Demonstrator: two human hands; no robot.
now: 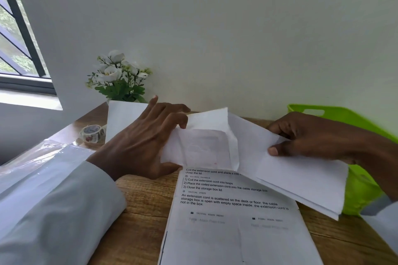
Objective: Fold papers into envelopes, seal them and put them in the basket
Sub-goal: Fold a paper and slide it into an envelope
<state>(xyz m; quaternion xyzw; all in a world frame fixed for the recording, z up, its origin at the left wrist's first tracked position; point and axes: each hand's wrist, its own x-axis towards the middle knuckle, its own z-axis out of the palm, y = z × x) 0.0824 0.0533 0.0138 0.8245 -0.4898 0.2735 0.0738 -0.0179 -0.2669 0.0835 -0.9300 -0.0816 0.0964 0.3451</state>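
Item: folded white paper (pixel 269 157), one, held above the desk (pixel 140 221) near its far edge. Long axis runs from the upper left down toward the desk's right edge; one folded flap stands up at the left end, and the lower right end overhangs the basket.

Left hand (pixel 142 142): one, fingers and thumb curled on the paper's left end, thumb at its lower corner; index finger points off toward the wall.

Right hand (pixel 310 137): one, pinching the paper's upper right edge, thumb on top and fingers curled behind.

Printed sheets (pixel 232 221): a stack lying flat at the desk's near edge, text facing up, long axis running toward the person; exact count cannot be told.

Basket (pixel 357 189): one, green, at the desk's right edge.

Tape roll (pixel 92 133): one patterned roll near the far left corner.

Flower pot (pixel 120 79): one, white blooms, at the far edge behind an upright white sheet (pixel 122 118).
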